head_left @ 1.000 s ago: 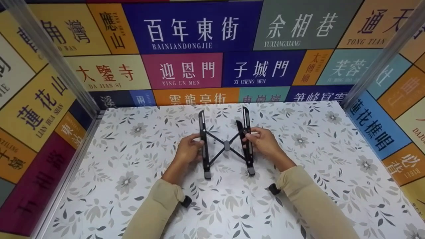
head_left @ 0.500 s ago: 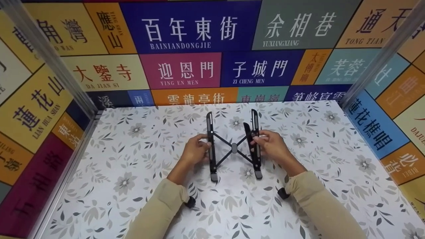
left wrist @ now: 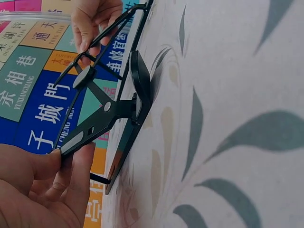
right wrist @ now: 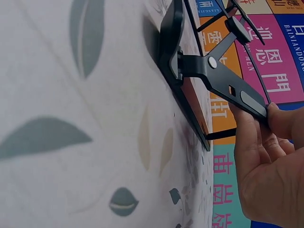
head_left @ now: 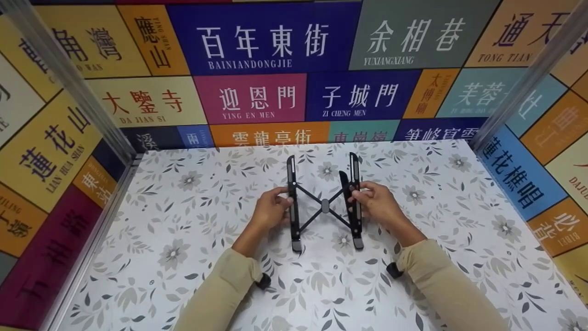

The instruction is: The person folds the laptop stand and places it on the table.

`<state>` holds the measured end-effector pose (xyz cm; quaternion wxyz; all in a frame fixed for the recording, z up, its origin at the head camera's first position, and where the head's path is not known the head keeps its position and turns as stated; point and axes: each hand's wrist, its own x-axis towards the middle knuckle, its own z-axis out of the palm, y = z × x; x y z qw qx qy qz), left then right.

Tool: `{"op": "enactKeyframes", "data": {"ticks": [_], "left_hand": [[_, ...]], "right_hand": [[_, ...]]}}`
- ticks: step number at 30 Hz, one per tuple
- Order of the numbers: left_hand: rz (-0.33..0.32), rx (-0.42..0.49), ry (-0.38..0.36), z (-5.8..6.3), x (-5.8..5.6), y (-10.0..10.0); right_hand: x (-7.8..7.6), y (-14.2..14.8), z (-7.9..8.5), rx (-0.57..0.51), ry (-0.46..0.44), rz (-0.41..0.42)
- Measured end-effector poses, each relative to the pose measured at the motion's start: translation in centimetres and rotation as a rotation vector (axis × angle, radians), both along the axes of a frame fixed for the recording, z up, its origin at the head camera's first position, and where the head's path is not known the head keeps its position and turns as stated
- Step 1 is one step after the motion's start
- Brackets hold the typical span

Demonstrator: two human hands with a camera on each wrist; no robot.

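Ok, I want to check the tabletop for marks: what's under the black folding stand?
Under the stand is the patterned tabletop, white with grey leaves and flowers, visible between the crossed bars. The strips directly beneath the side rails are covered.

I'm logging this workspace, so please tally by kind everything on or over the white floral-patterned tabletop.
Black X-braced open-frame stand: 1
Bare left hand and right hand: 2
Beige fabric sleeves: 2
Small black blocks at the sleeve ends: 2
Total: 7
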<state>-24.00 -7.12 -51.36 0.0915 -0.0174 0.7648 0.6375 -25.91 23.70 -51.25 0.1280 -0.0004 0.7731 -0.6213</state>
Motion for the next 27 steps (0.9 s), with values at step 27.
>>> {"op": "enactKeyframes", "data": {"ticks": [27], "left_hand": [[-0.087,-0.022,-0.025,-1.2,2.7,0.0]], "right_hand": [[1.8,1.8,-1.2,0.009,0.05,0.131]]}}
